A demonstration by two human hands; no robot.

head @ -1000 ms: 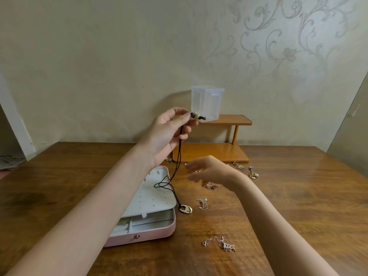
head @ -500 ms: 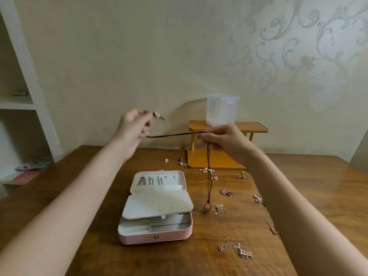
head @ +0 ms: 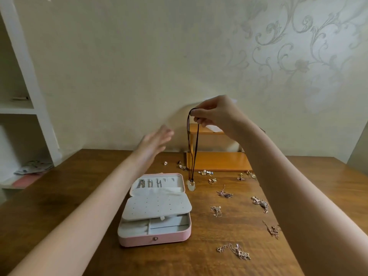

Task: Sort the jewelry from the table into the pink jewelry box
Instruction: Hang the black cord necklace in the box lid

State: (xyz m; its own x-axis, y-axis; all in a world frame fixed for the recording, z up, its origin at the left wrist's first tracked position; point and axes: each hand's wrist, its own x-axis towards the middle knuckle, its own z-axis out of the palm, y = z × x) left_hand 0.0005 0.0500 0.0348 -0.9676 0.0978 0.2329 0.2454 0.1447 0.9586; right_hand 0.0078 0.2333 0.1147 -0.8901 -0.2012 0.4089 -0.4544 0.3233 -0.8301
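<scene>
My right hand (head: 214, 114) is raised above the table and pinches the doubled black cord of a necklace (head: 192, 148). Its pale oval pendant (head: 191, 185) dangles just right of the open pink jewelry box (head: 155, 239). The box lies open at mid-table with a white perforated panel folded over its tray, and several pieces hang in the lid. My left hand (head: 157, 139) hovers blurred above and behind the box, fingers extended, holding nothing. Several gold chains (head: 239, 252) and small earrings (head: 212, 181) lie scattered right of the box.
A small orange wooden two-tier shelf (head: 219, 161) stands against the wall behind the jewelry, partly hidden by my right hand. White shelving (head: 22, 110) rises at the far left. The brown wooden table (head: 69, 196) shows bare wood left of the box.
My left hand has let go of the cord's clasp end and dropped lower, open. The right hand now holds the cord folded double, and the pendant has swung close to the box.
</scene>
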